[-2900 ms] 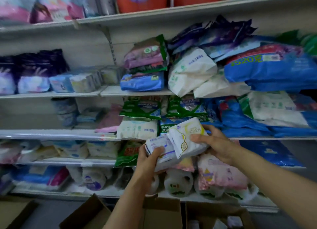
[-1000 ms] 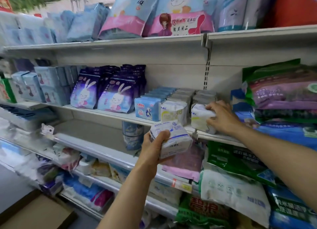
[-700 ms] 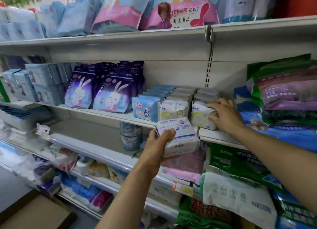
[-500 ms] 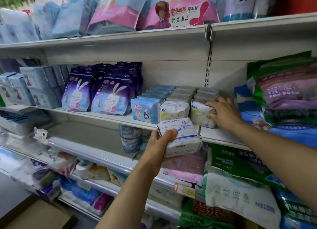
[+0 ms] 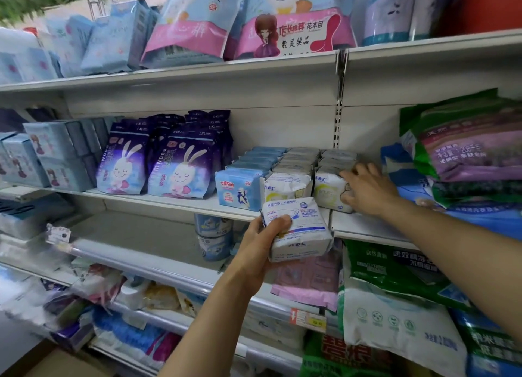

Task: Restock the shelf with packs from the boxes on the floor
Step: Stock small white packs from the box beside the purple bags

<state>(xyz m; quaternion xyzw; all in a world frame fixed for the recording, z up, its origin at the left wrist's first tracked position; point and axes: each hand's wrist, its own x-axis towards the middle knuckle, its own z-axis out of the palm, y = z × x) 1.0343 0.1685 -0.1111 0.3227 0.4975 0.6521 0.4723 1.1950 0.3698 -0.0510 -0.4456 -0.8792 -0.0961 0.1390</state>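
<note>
My left hand grips a white pack with blue print, held just below the front edge of the middle shelf. My right hand rests on the right side of a white and yellow pack standing at the front of the rightmost row on that shelf, fingers curled round its edge. Beside it stand another white pack and a row of blue packs.
Purple rabbit-print bags and pale blue boxes fill the shelf's left part. Large green, purple and blue bags are stacked at the right. A cardboard box lies on the floor, bottom left. Lower shelves hold mixed packs.
My right hand has set its pack at the front of the rightmost row and stays on it. My left hand has held its pack nearly still below the shelf edge.
</note>
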